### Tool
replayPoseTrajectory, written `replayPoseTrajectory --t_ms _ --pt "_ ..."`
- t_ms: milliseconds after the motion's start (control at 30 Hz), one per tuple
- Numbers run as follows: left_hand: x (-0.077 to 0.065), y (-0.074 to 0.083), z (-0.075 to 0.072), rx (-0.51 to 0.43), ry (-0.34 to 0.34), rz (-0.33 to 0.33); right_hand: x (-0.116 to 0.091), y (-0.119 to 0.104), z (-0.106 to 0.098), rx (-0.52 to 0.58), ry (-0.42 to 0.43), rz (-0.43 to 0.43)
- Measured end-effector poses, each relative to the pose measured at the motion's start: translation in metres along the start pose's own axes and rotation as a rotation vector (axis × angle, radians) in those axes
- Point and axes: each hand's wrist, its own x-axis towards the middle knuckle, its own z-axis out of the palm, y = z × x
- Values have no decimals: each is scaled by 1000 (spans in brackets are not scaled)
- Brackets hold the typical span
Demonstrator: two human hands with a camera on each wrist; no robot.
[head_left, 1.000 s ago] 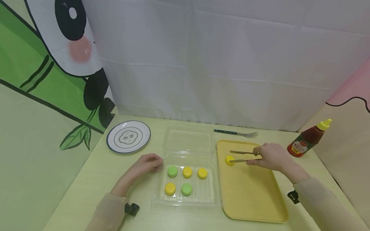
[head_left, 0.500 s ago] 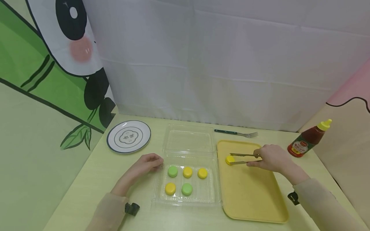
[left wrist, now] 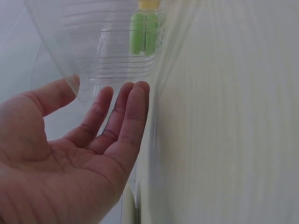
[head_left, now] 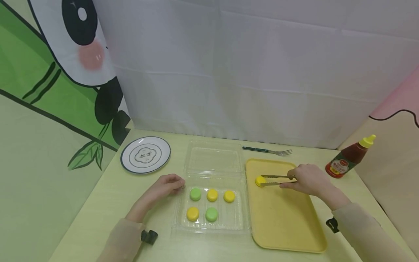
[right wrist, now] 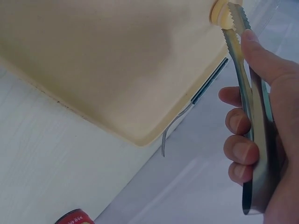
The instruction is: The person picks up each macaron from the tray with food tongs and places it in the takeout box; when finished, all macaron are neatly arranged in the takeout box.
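Observation:
My right hand [head_left: 307,178] grips metal tongs [right wrist: 261,140], fingers curled on one arm and thumb on the other. Their serrated tips stand at a yellow macaron [head_left: 259,181] near the left edge of the yellow tray [head_left: 284,218]. In the right wrist view the macaron shows at the top, right by the tips. My left hand [head_left: 168,185] is at the left edge of a clear plastic box [head_left: 229,222], lid folded back. The left wrist view shows its fingers [left wrist: 128,121] loosely extended, fingertips right at the box's corner. Green and yellow macarons [head_left: 212,195] sit inside in two rows.
A white plate [head_left: 145,155] with a blue rim lies at the back left. Behind the tray lies a fork [head_left: 266,151] with a dark green handle. A red sauce bottle [head_left: 350,158] with a yellow cap stands to the right. A white cloth [head_left: 262,72] hangs behind the table.
The tongs' arms have come closer together, and the tips have shifted slightly around the yellow macaron on the tray. My left hand has stayed at the box.

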Motion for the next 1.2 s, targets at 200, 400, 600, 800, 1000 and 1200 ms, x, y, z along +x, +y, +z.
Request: replayPoseTrajectory --t_ms 200,400,600,800,1000,1200 --pt "0 -1 0 6 -1 0 0 1 3 -3 7 -2" --pt "0 -1 0 16 4 3 1 2 5 -10 10 1" --pt "0 0 0 16 4 3 1 1 5 -11 11 1" --pt "-1 0 0 19 -1 11 1 0 3 -4 4 2" --pt "0 0 0 4 -1 4 0 -1 0 4 2 -8" --pt "-1 1 0 14 6 1 -1 -1 -3 4 10 -15"
